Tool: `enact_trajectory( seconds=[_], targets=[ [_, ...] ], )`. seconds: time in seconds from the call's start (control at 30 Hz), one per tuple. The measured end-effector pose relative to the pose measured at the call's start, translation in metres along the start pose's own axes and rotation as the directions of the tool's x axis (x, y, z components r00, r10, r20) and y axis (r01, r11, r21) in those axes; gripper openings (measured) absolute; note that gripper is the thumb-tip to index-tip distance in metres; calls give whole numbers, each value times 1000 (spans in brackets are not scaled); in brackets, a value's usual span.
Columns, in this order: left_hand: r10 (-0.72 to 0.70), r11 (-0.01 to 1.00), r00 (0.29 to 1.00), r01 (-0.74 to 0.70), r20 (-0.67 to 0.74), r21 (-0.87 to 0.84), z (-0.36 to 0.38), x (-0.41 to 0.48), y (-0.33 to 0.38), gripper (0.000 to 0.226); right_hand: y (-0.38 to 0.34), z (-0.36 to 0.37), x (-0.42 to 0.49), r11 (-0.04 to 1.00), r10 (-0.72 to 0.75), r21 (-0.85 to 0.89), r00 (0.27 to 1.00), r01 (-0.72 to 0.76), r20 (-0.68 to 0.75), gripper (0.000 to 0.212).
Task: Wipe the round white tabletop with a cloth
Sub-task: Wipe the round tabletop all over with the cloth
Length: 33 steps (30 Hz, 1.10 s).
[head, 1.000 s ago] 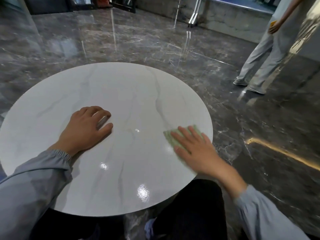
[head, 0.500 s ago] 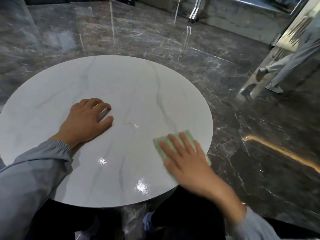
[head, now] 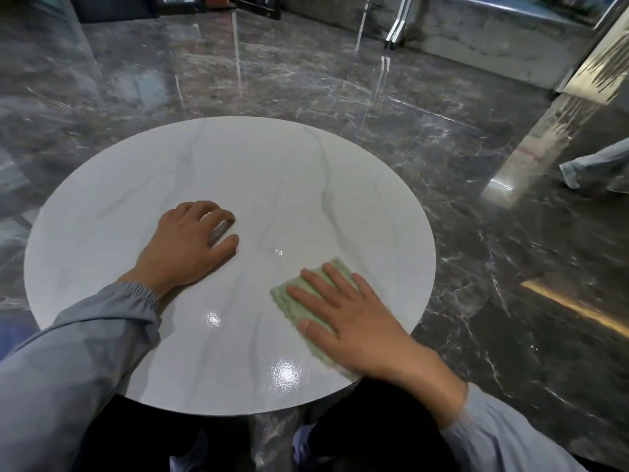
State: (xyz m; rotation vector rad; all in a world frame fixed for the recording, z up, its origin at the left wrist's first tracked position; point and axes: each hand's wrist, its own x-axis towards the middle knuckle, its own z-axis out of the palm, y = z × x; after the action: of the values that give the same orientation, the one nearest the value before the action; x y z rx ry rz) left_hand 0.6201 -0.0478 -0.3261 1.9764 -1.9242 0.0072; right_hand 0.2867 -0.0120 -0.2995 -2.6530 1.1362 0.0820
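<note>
The round white marble-look tabletop (head: 211, 165) fills the middle of the head view. A folded light green cloth (head: 292, 299) lies on its near right part. My right hand (head: 354, 321) presses flat on the cloth with straight, spread fingers and covers most of it. My left hand (head: 185, 248) rests on the tabletop near its centre, palm down, fingers bent with the tips touching the surface; it holds nothing.
Glossy dark marble floor (head: 340, 80) surrounds the table. Another person's trouser leg (head: 595, 168) shows at the right edge beside a shiny metal panel (head: 531, 144). My dark trousers (head: 367, 434) sit below the table's near rim. Glass and metal door frames (head: 396, 28) stand at the back.
My right hand has slid the cloth leftward and nearer along the table's right part. My left hand has stayed in place. The other person has moved off to the right.
</note>
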Motion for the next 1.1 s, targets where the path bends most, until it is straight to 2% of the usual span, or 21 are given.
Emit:
enact_trajectory(
  seconds=[0.17, 0.3, 0.37, 0.43, 0.53, 0.57, 0.7, 0.77, 0.83, 0.9, 0.97, 1.03, 1.1],
  targets=[
    [-2, 1000, 1000, 2, 1, -1, 1, 1, -1, 58, 96, -33, 93, 956, 293, -8, 956, -293, -12, 55],
    [-4, 1000, 1000, 4, -9, -12, 4, 2, -2, 56, 98, -39, 127, 939, 342, -30, 939, -342, 21, 56],
    [-2, 1000, 1000, 2, -5, -8, 4, 1, -2, 56, 69, -30, 119, 967, 245, -85, 969, -241, 34, 57],
    [-5, 1000, 1000, 5, 0, -9, 4, 1, -3, 57, 24, -8, 93, 989, 52, -142, 997, -44, 52, 62],
    [-1, 1000, 1000, 1, 4, -11, 3, 2, -4, 57, -45, 19, 31, 955, -277, -104, 960, 280, 39, 59],
    [-1, 1000, 1000, 1, 7, -10, 3, 2, -4, 56, -59, 24, 13, 937, -339, -80, 940, 341, 41, 57],
    [-7, 1000, 1000, 7, 15, -18, 3, 2, -3, 57, -55, 16, 12, 925, -377, -14, 924, 379, 59, 56],
    [-8, 1000, 1000, 9, 18, -25, 2, 2, -2, 56, -27, 9, 46, 952, -290, -87, 956, 292, 32, 59],
    [-16, 999, 1000, 17, 22, -31, 2, 1, -2, 56, 16, -4, 86, 987, -100, -128, 995, 95, -30, 64],
    [-21, 999, 999, 22, 28, -32, 1, 2, -1, 57, 62, -23, 123, 988, 118, -97, 992, -121, -35, 59],
    [-26, 999, 999, 27, 33, -31, 0, 1, -1, 58, 88, -38, 147, 962, 270, -37, 963, -270, -1, 56],
    [-26, 999, 999, 27, 32, -32, 1, 1, -1, 57, 84, -40, 157, 950, 311, -43, 950, -310, 21, 56],
    [-20, 999, 999, 21, 31, -41, 2, 2, -2, 55, 50, -28, 147, 975, 206, -88, 978, -202, 42, 57]
  ],
)
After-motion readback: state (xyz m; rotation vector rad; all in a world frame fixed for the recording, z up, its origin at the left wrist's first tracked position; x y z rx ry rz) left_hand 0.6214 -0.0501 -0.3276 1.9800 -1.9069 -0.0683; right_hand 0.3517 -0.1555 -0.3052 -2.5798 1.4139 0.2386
